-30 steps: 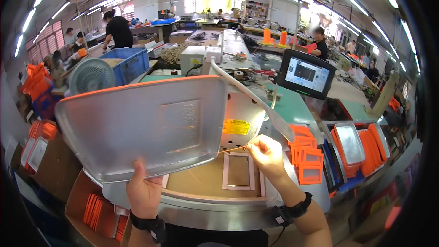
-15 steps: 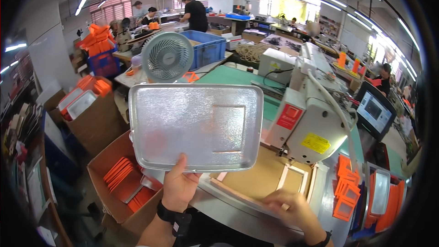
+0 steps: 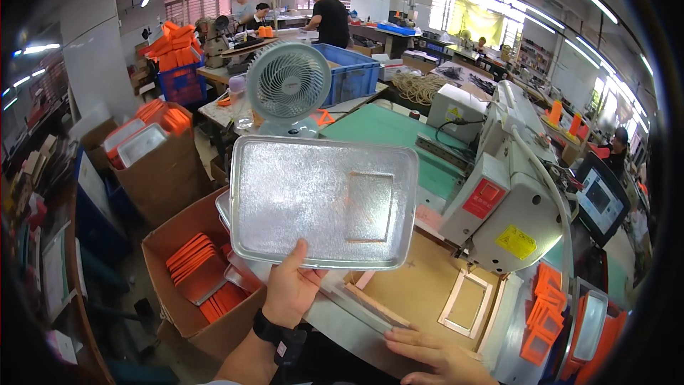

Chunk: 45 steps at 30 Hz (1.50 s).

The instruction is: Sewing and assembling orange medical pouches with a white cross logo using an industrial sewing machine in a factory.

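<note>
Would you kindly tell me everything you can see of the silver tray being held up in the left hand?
The silver tray is a shallow rectangular metal pan with rounded corners, a rolled rim and a dull, speckled sheen. A raised or pressed rectangle marks its middle-right. It is held aloft, tilted slightly, its flat face towards the camera, in front of a white fan. The left hand grips its lower edge, thumb on the face. Nothing else touches it.

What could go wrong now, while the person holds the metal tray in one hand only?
1. The left hand grips the metal tray only at its near edge, so it may tilt or slip.
2. The tray's far edge is close to the white fan and might knock it.
3. The right hand rests on the brown board near the sewing machine; the fingers may be at risk.
</note>
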Tool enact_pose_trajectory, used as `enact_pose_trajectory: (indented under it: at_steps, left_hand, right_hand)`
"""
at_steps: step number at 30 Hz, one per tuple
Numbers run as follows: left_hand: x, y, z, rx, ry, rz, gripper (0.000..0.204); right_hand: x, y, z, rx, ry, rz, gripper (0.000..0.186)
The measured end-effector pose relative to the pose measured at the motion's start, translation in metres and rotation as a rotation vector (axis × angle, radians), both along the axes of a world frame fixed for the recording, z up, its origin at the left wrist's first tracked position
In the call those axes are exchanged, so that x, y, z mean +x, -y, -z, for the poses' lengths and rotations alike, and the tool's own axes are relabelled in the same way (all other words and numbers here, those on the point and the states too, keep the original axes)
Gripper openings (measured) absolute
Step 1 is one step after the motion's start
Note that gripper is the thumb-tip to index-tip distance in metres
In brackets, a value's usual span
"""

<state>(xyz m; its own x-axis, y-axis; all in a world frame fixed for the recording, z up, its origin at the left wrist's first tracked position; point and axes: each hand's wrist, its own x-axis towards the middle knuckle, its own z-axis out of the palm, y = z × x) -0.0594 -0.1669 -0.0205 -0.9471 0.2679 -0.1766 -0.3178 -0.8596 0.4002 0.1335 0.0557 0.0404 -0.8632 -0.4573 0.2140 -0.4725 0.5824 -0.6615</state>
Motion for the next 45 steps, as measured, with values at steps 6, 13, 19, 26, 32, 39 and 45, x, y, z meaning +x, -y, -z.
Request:
enact_pose_trajectory:
  at_steps: [6, 13, 19, 26, 32, 39, 45]
  left_hand:
    - [-0.006, 0.013, 0.004, -0.011, -0.043, -0.033, 0.038]
    - [-0.051, 0.035, 0.009, 0.77, -0.156, 0.486, 0.054]
    - [-0.063, 0.034, 0.01, 0.95, -0.243, 0.671, 0.06]
    - [-0.061, 0.029, 0.01, 0.987, -0.256, 0.74, 0.056]
    - [-0.058, 0.03, 0.011, 0.984, -0.255, 0.734, 0.049]
    - [-0.056, 0.03, 0.01, 0.976, -0.282, 0.718, 0.041]
    - [-0.054, 0.031, 0.009, 0.968, -0.296, 0.687, 0.035]
  right_hand:
    - [0.004, -0.003, 0.009, -0.14, -0.034, 0.157, 0.03]
    - [0.009, 0.004, 0.005, -0.114, -0.031, 0.219, 0.019]
    - [0.005, 0.016, -0.003, -0.088, -0.014, 0.225, 0.017]
    - [0.005, 0.018, -0.002, -0.037, -0.014, 0.212, 0.016]
    - [0.006, 0.02, -0.003, -0.005, -0.004, 0.205, 0.015]
    - [0.005, 0.024, -0.006, 0.034, 0.015, 0.189, 0.014]
    - [0.004, 0.026, -0.008, 0.037, 0.028, 0.176, 0.014]
